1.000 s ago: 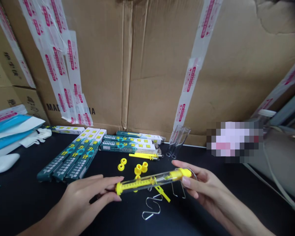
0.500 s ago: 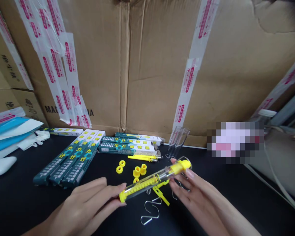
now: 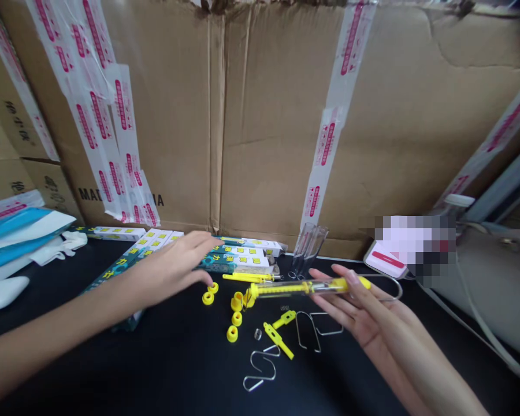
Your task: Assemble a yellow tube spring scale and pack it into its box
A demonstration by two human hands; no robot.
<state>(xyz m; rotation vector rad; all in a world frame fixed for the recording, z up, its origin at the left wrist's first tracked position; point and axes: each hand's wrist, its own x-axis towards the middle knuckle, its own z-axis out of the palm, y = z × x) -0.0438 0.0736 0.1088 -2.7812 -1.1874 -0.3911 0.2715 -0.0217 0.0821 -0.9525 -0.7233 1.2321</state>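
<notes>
Between the thumb and fingers of my right hand (image 3: 359,315) lies a clear-tubed spring scale (image 3: 286,289) with a yellow inner scale. Its wire loop points right, and its yellow cap and small hook point left. My left hand (image 3: 177,268) holds nothing; its fingers are apart, over the boxes, with the thumb close to a yellow ring cap (image 3: 213,288). Below the spring scale lie more yellow caps (image 3: 232,333), flat yellow pieces (image 3: 279,341), S-shaped wire hooks (image 3: 262,370), bent wire loops (image 3: 308,332) and a small spring (image 3: 285,308).
Printed boxes (image 3: 247,260) stand behind the parts, others partly under my left arm. Two clear tubes (image 3: 307,248) stand near the large cardboard wall (image 3: 268,133). Blue-and-white packets (image 3: 21,237) are at left; a pink-white box (image 3: 385,257) and grey bag (image 3: 498,289) at right.
My left hand has let go of the spring scale's capped end and moved up to the boxes. My right hand has shifted right with the spring scale, now nearly level.
</notes>
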